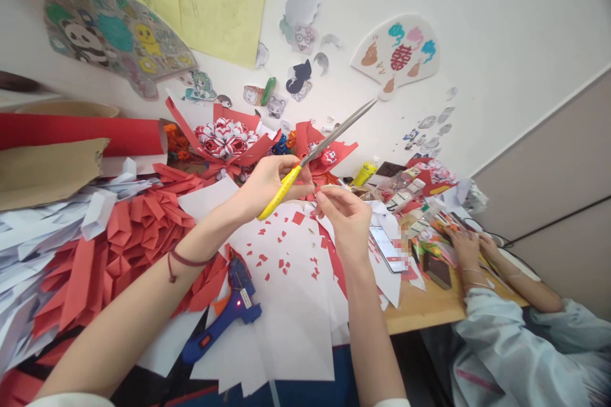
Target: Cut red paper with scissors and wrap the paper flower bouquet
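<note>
My left hand (270, 181) is closed around a pair of scissors (281, 193) with yellow handles, blades together and pointing up to the right. Its fingertips meet those of my right hand (346, 213), which is closed in a pinch. What sits between the fingertips is too small and covered to make out. Below both hands lie white paper sheets (286, 331), scattered with small red paper scraps (298, 218). A blue glue gun (241, 286) with a lit red light rests at the left side of the sheets.
Folded red paper pieces (143, 222) and white ones (28, 248) are heaped on the left. Paper flower bouquets (229, 138) stand behind my hands. A phone (386, 248) lies to the right, beyond which another person's hands (465, 248) rest over the cluttered wooden table (424, 311).
</note>
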